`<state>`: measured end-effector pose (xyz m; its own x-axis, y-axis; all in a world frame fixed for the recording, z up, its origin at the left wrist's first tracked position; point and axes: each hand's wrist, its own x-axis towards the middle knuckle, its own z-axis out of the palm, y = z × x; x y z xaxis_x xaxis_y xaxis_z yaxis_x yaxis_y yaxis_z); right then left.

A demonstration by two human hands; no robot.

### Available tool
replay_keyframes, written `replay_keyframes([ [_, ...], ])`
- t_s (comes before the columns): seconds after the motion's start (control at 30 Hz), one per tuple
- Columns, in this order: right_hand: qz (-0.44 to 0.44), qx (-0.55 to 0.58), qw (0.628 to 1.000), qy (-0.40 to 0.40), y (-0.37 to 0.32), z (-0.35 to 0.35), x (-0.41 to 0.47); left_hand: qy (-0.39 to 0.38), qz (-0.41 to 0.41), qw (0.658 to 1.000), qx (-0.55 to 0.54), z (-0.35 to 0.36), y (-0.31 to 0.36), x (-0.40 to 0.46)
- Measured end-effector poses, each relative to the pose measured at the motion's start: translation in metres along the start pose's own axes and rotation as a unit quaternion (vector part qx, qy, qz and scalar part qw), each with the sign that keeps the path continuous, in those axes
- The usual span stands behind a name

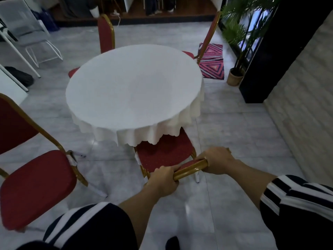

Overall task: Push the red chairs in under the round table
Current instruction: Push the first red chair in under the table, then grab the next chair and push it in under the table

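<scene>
Head view looks steeply down, close over the round table (134, 87).

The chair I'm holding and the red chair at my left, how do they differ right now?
The held chair has its seat partly under the tablecloth; the left chair stands wholly clear of the table. Both hands, left hand and right hand, grip the held chair's top rail; nothing touches the left chair. Both have red upholstery and gold frames.

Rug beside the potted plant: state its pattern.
The rug has nested pink, red and dark triangles, seen in the head view.
</scene>
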<state>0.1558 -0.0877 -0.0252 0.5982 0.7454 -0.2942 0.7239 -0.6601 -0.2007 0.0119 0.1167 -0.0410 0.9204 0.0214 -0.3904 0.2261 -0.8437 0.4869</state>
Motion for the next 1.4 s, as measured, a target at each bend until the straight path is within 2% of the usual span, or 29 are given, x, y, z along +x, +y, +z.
replay_keyframes([
  [0.17, -0.013, -0.013, 1.000, -0.002, 0.007, -0.013, 0.044, -0.026, -0.014, 0.999, 0.012, -0.028, -0.017, 0.030],
  [0.4, -0.040, -0.046, 0.998, -0.019, 0.014, -0.009, 0.047, -0.038, 0.010, 0.999, -0.010, -0.026, -0.021, 0.033],
  [0.57, -0.068, 0.005, 0.997, -0.041, 0.015, -0.015, 0.046, -0.076, 0.005, 0.997, -0.004, -0.035, -0.015, 0.032],
  [0.73, -0.064, 0.068, 0.989, -0.117, 0.037, -0.036, 0.047, -0.131, -0.028, 0.987, 0.093, -0.074, 0.014, 0.044],
  [0.83, -0.044, 0.076, 0.986, -0.139, 0.061, -0.060, 0.050, -0.092, -0.054, 0.992, 0.070, -0.100, 0.044, 0.063],
  [0.93, -0.005, 0.098, 0.990, -0.101, 0.093, -0.104, 0.055, -0.024, -0.071, 0.993, 0.088, -0.131, 0.082, 0.099],
  [1.13, 0.051, 0.078, 0.995, -0.029, 0.165, -0.186, 0.059, 0.029, -0.055, 0.984, 0.170, -0.186, 0.183, 0.172],
  [1.3, 0.074, 0.055, 0.996, 0.016, 0.232, -0.250, 0.051, 0.095, -0.033, 0.979, 0.177, -0.216, 0.276, 0.230],
  [1.4, 0.086, 0.050, 0.994, 0.037, 0.270, -0.271, 0.048, 0.114, -0.017, 0.974, 0.194, -0.225, 0.308, 0.258],
])
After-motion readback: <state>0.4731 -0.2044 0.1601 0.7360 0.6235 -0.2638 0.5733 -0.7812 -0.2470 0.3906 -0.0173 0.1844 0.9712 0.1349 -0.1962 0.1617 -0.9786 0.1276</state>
